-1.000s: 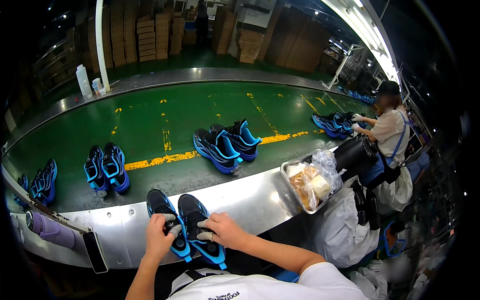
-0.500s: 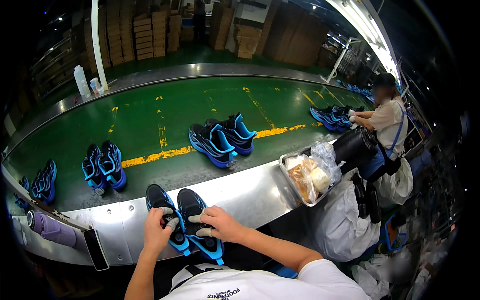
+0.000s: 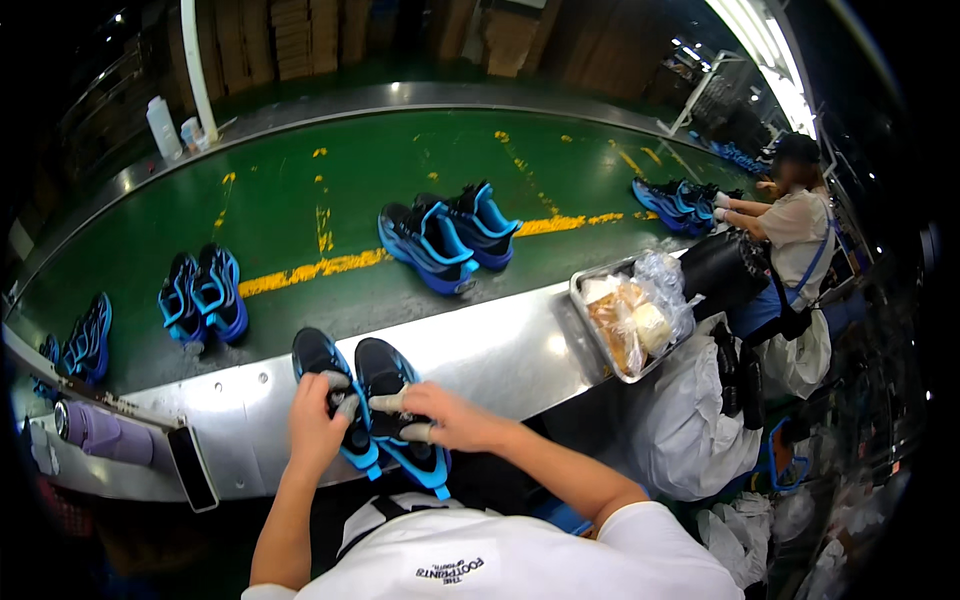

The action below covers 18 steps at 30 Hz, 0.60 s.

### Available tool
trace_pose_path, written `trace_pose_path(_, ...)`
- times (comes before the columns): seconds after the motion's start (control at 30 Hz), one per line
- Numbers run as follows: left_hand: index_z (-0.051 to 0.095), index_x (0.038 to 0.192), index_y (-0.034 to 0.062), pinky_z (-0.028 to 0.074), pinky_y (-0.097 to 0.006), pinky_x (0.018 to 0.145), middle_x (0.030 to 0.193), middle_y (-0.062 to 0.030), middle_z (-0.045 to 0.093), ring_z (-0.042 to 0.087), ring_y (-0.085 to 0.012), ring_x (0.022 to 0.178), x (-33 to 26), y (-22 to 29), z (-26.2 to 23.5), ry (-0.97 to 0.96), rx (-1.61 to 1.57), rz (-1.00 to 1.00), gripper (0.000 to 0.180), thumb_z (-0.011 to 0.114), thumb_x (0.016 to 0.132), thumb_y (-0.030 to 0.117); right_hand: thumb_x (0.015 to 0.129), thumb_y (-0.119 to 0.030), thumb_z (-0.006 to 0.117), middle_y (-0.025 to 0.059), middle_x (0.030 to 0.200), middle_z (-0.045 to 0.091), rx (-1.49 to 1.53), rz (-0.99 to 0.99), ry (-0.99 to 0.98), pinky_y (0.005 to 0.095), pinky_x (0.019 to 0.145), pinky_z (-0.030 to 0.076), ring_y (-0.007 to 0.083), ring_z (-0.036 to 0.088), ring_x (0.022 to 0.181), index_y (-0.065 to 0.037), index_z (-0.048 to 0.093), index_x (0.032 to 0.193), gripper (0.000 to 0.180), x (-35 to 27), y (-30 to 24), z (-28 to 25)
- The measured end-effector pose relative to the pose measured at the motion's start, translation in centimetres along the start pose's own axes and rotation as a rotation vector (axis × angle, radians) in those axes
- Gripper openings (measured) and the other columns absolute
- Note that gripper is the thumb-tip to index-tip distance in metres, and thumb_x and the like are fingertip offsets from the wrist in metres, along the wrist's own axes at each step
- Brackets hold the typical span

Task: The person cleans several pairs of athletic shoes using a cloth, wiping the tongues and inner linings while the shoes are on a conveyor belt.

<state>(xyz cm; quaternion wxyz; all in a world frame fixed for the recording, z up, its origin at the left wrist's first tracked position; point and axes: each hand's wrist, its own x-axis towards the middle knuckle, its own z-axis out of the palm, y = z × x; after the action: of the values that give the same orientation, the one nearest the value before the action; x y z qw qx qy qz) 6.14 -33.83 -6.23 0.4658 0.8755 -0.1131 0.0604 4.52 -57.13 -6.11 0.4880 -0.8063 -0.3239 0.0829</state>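
Two black sneakers with bright blue trim lie side by side in front of me on the metal ledge, toes pointing away and heel loops toward me. My left hand [image 3: 318, 422] is closed on the left sneaker [image 3: 318, 350], thumb and fingers bent over its lacing area. On the right sneaker [image 3: 378, 362], my right hand [image 3: 445, 415] grips at the tongue and collar, with index finger and thumb reaching in from the right. Pale finger covers sit on several fingertips of both hands. Exactly what the fingertips pinch is partly hidden.
Beyond the ledge [image 3: 500, 345], a green conveyor belt [image 3: 330, 200] carries more sneaker pairs, one pair [image 3: 440, 240] straight ahead. A metal tray [image 3: 630, 378] of bagged parts stands right. A purple bottle [image 3: 115, 435] and a phone [image 3: 192, 468] are left. A co-worker [image 3: 790, 230] handles sneakers at far right.
The view has tilted and shifted slightly, so the belt and ledge appear higher. Both hands stay on the same two sneakers, their fingers moving only a little.
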Motion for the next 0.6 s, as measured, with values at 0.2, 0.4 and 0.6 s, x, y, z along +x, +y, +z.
trace_pose_path(0.2, 0.064, 0.109, 0.0037, 0.046, -0.023, 0.077, 0.096, -0.0013, 0.059, 0.054, -0.0105, 0.084, 0.7, -3.3, 0.2, -0.155, -0.123, 0.001, 0.028, 0.065, 0.082, -0.003, 0.078, -0.019, 0.077, 0.0127, 0.101, 0.065, -0.280, 0.044, 0.249, 0.0369, 0.090, 0.046, 0.0312, 0.058, 0.099, -0.009, 0.065, 0.125, 0.050, -0.4, 0.6, 1.0)
trace_pose_path(0.4, 0.066, 0.104, 0.0071, 0.043, -0.032, 0.066, 0.084, -0.0059, 0.055, 0.048, -0.0207, 0.072, 1.1, -1.8, 0.3, -0.093, -0.096, -0.072, 0.028, 0.073, 0.077, 0.010, 0.081, -0.010, 0.073, 0.0085, 0.110, 0.066, 0.160, 0.106, 0.084, 0.0369, 0.096, 0.044, 0.0265, 0.058, 0.103, -0.010, 0.058, 0.135, 0.057, 0.0, 0.7, -0.4)
trace_pose_path(0.6, 0.066, 0.110, 0.0036, 0.043, -0.022, 0.069, 0.087, 0.0020, 0.054, 0.046, -0.0073, 0.074, 0.8, -2.6, 0.9, -0.099, -0.054, -0.024, 0.029, 0.070, 0.082, 0.001, 0.077, -0.013, 0.079, 0.0067, 0.106, 0.066, -0.269, 0.201, 0.217, 0.0375, 0.091, 0.045, 0.0273, 0.058, 0.100, -0.012, 0.066, 0.125, 0.050, -0.3, 0.7, 1.5)
